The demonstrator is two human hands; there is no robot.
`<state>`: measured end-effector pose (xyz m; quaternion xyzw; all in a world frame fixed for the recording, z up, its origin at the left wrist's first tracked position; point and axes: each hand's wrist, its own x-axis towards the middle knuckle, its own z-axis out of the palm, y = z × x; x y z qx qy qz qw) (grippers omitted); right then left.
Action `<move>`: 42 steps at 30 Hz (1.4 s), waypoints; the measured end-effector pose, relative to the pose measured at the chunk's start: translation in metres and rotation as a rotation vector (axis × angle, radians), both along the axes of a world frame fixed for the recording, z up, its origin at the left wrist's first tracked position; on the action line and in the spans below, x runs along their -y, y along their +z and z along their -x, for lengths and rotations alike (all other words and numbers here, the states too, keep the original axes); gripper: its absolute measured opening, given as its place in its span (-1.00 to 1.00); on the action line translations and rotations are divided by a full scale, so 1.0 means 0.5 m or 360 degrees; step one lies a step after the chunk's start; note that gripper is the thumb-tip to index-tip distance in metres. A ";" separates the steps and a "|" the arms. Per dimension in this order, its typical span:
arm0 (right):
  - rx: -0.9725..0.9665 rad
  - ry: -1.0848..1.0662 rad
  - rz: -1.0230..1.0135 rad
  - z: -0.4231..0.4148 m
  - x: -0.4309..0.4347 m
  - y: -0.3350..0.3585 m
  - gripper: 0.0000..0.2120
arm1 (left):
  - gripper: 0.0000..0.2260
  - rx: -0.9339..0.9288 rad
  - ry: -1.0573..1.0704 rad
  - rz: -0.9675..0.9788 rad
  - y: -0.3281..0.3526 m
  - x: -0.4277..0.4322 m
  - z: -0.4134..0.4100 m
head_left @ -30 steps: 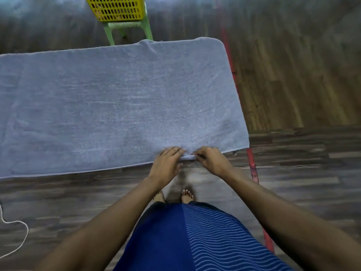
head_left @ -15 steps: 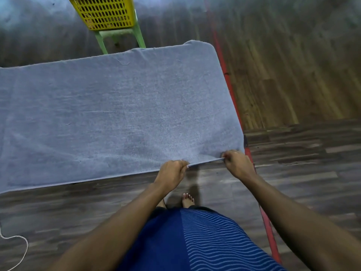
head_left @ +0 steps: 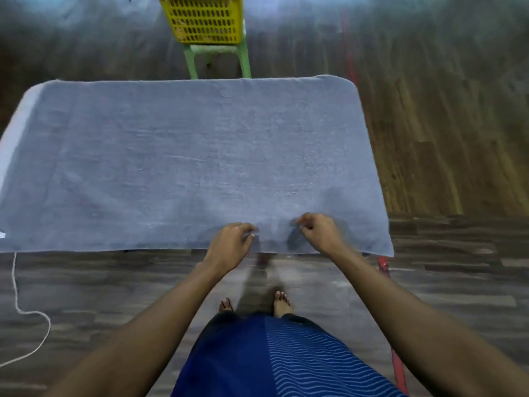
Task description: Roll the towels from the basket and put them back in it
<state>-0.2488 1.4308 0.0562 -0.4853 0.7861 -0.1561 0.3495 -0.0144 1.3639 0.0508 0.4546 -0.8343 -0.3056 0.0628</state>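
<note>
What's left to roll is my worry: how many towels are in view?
1: a blue-grey towel spread flat on the floor. The yellow basket beyond it may hide more.

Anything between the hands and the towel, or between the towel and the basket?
Nothing visible. The left hand and right hand are over the near edge of the towel, nothing between. The basket sits on a green stool just past the far edge; only floor lies between.

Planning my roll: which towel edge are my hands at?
The near long edge, by your feet; left hand and right hand are over it, opposite the basket.
</note>
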 end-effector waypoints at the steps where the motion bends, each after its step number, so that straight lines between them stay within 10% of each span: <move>1: 0.0006 0.0041 0.0002 -0.033 0.029 0.005 -0.78 | -0.80 -0.0006 0.0079 0.0007 0.006 0.012 -0.031; 21: 0.0396 0.0894 0.0075 -1.143 0.394 0.101 -0.78 | -0.86 -0.0006 0.1330 0.0189 0.136 0.114 -1.077; 42: 0.0491 0.0027 0.0191 -1.637 0.834 0.051 -0.78 | -0.84 0.0033 0.0516 0.0054 0.141 0.824 -1.616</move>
